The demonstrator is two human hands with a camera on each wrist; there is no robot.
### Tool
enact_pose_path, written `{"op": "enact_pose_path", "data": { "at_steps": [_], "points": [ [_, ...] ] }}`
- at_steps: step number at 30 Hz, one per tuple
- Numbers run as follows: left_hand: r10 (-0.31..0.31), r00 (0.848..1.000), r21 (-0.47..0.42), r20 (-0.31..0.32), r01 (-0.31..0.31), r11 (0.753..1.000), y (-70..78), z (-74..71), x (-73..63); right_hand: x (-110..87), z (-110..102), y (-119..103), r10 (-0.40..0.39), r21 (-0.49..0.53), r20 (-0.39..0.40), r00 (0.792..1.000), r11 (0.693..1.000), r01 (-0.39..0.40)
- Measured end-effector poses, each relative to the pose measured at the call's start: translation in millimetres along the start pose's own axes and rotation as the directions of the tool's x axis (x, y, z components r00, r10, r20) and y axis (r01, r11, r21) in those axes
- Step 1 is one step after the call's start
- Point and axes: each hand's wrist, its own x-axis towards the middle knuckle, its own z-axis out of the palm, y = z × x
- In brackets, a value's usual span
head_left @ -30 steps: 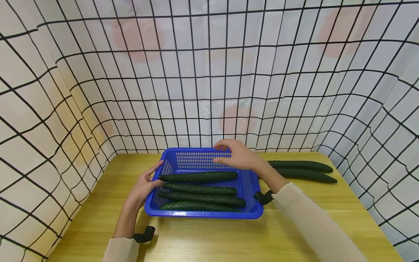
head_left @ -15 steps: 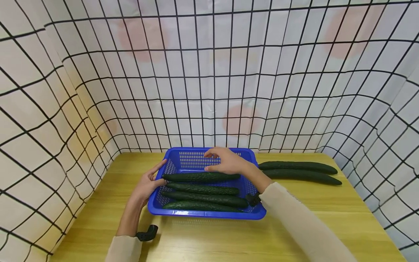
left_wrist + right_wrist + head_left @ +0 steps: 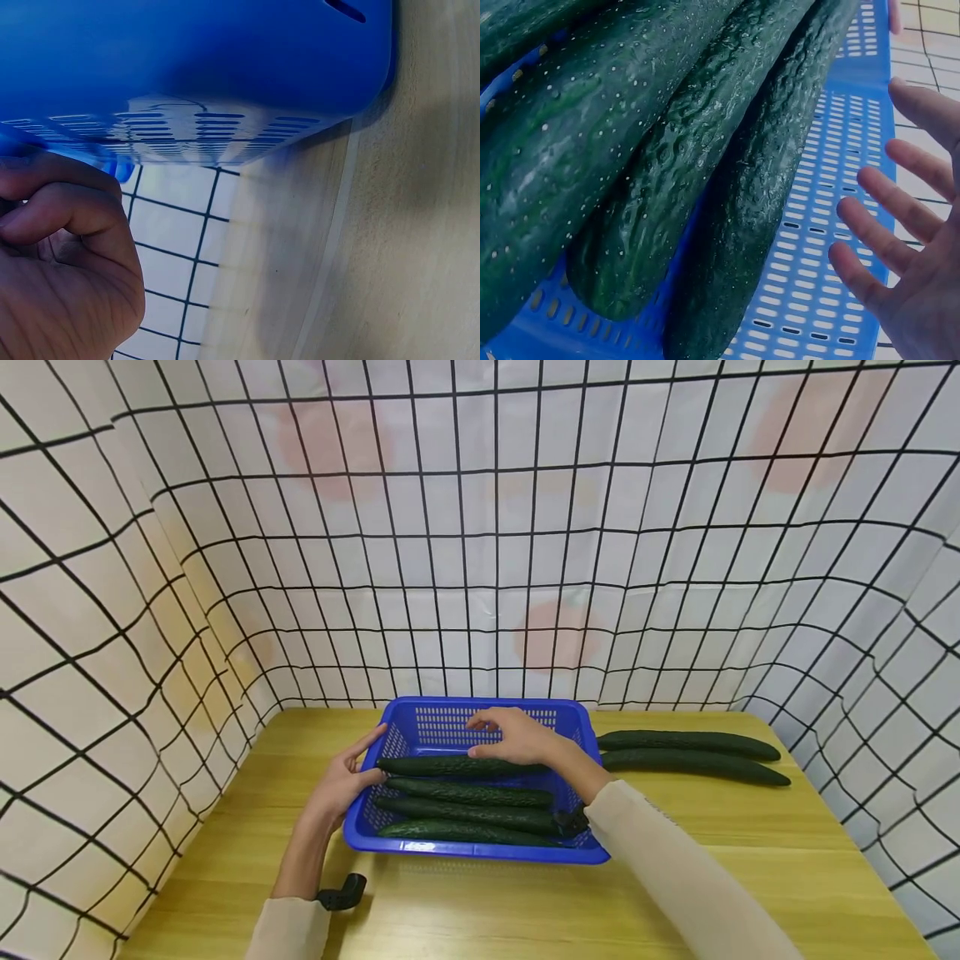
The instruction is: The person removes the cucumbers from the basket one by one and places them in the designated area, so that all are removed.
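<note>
A blue plastic basket [image 3: 480, 852] with slotted walls stands on the table, several dark green cucumbers [image 3: 472, 792] lying lengthwise inside it. At its left end my left hand [image 3: 337, 789] grips the rim, thumb over the edge and forefinger reaching along it. Curled fingers [image 3: 67, 206] show beside the basket's wall in the left wrist view. My right hand [image 3: 517, 737] hovers over the back part of the basket, just above the rearmost cucumber [image 3: 442, 766]. It holds nothing; the right wrist view shows its fingers [image 3: 892, 202] spread apart beside the cucumbers.
Two more cucumbers [image 3: 697, 762] lie side by side on the wooden table [image 3: 465, 910], right of the basket. White sheeting with a black grid [image 3: 495, 560] rises behind the table and along both sides.
My right hand has moved left and lower over the basket, then barely shifted in the last half second. The left hand keeps its place on the rim. The whole head view has slid slightly.
</note>
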Motion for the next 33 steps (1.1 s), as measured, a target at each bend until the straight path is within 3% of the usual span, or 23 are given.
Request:
{"op": "enact_pose_path", "data": {
  "at_steps": [6, 16, 24, 33],
  "points": [
    [0.001, 1.0, 0.007, 0.0, -0.001, 1.0, 0.4, 1.7, 1.0, -0.2, 2, 5, 0.014, 0.012, 0.003, 1.0, 1.0, -0.014],
    [0.006, 1.0, -0.003, 0.013, -0.006, 1.0, 0.1, 1.1, 0.7, -1.9, 7, 11, 0.034, 0.002, 0.091, 0.995, 0.999, -0.034],
    [-0.009, 1.0, -0.006, 0.008, 0.009, 1.0, 2.1, -0.2, 1.4, -2.4, 11, 16, 0.112, -0.067, 0.2, 0.973, 0.993, -0.101],
    [-0.008, 1.0, -0.005, 0.009, 0.008, 1.0, 1.2, 0.8, 1.9, -3.6, 13, 19, 0.163, -0.084, 0.253, 0.954, 0.986, -0.147]
  ]
}}
